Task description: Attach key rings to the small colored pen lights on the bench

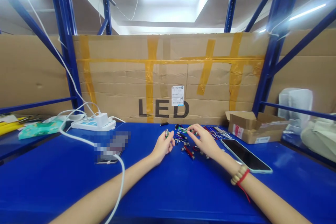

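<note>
Head-worn view, forward over hands [163, 147]

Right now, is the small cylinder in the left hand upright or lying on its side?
Roughly upright: the small cylinder pokes up from the left hand, which seems to hide its lower end.

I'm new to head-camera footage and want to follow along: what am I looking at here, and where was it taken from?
No machine here: these are a person's two bare hands, seen by a camera worn on their head, facing forward and down. The left hand holds a small, dark, cylindrical piece. The right hand is over a loose pile of small metallic and coloured parts, including a shiny red tube; whether it grips anything is unclear. On the smooth blue tabletop there are also a black-screened phone with a pale rim and an open brown cardboard box.
</note>
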`<state>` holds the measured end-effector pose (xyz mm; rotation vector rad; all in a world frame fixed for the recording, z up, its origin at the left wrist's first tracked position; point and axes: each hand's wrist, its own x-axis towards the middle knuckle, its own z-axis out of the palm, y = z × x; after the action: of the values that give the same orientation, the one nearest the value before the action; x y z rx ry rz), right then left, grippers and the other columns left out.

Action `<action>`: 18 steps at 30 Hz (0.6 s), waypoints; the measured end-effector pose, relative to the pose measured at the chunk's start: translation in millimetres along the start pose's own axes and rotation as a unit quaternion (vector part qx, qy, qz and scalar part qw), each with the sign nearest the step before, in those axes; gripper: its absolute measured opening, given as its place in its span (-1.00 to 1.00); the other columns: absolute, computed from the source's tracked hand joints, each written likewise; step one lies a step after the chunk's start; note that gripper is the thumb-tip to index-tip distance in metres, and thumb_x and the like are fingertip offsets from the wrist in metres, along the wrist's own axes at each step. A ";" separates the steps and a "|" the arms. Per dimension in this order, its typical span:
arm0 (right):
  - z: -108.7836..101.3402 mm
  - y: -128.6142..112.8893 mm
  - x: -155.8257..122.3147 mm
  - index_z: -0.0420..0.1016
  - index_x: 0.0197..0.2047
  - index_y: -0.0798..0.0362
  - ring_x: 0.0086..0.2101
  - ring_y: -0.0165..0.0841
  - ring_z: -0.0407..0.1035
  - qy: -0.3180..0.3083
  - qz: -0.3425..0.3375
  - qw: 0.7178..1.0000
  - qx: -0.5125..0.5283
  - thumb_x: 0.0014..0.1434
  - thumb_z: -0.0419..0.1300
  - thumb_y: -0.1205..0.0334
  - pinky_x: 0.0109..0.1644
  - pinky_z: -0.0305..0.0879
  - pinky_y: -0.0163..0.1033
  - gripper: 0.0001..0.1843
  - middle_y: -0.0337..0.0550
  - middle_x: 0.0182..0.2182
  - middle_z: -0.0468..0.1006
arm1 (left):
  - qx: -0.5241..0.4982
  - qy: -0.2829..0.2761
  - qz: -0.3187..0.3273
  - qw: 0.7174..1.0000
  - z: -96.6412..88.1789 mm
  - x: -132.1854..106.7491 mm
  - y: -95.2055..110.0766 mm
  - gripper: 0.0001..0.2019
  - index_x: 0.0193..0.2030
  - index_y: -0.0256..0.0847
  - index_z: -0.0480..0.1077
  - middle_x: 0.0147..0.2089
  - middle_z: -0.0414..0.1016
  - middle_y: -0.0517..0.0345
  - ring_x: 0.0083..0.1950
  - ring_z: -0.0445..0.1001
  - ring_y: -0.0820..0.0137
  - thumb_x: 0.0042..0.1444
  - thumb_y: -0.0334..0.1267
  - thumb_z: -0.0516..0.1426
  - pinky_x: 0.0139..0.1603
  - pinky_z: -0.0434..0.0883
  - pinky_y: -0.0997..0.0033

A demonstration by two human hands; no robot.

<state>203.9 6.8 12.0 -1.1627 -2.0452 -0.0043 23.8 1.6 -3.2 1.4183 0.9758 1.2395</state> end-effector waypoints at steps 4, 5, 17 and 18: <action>3.8 -11.9 -2.8 0.35 -0.26 0.01 -0.23 -0.37 0.34 -0.039 -0.124 0.991 0.041 0.24 -0.04 0.20 -0.11 0.26 -0.25 -0.82 -0.12 -0.24 0.43 | -0.029 -0.005 0.004 1.000 2.7 -1.8 1.0 -0.58 -0.46 -0.19 0.06 -0.62 0.23 0.36 -0.73 0.09 0.66 -0.08 0.13 0.08 -0.73 -0.05 0.61; 4.5 -13.3 -3.0 0.36 -0.26 0.01 -0.22 -0.37 0.33 -0.048 -0.138 0.988 0.044 0.23 -0.04 0.21 -0.10 0.26 -0.25 -0.83 -0.12 -0.24 0.43 | -0.038 -0.002 0.001 0.999 2.6 -1.7 0.6 -0.59 -0.47 -0.18 0.04 -0.63 0.22 0.37 -0.72 0.09 0.66 -0.09 0.10 0.10 -0.72 -0.06 0.62; 10.5 -4.5 -4.1 0.36 -0.01 0.03 -0.37 -0.42 0.38 -0.066 -0.095 0.991 0.073 0.14 0.11 0.08 -0.28 0.32 -0.31 -0.63 -0.12 -0.24 0.47 | -0.028 -0.008 0.033 0.999 2.0 -0.3 -7.4 -0.62 -0.49 -0.18 -0.02 -0.61 -0.03 0.43 -0.61 0.07 0.64 -0.07 -0.04 0.14 -0.62 0.01 0.64; 11.5 -5.8 -4.8 0.38 -0.01 0.03 -0.37 -0.41 0.38 -0.073 -0.108 0.989 0.066 0.14 0.11 0.08 -0.27 0.32 -0.31 -0.63 -0.12 -0.25 0.48 | -0.014 -0.010 0.038 0.999 2.0 -0.6 -8.3 -0.63 -0.49 -0.17 -0.01 -0.61 -0.02 0.43 -0.61 0.07 0.63 -0.06 -0.04 0.12 -0.61 0.03 0.63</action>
<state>193.9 3.9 3.0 -0.8796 -2.2546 0.1102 25.9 2.4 -11.5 1.4549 0.8939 1.2866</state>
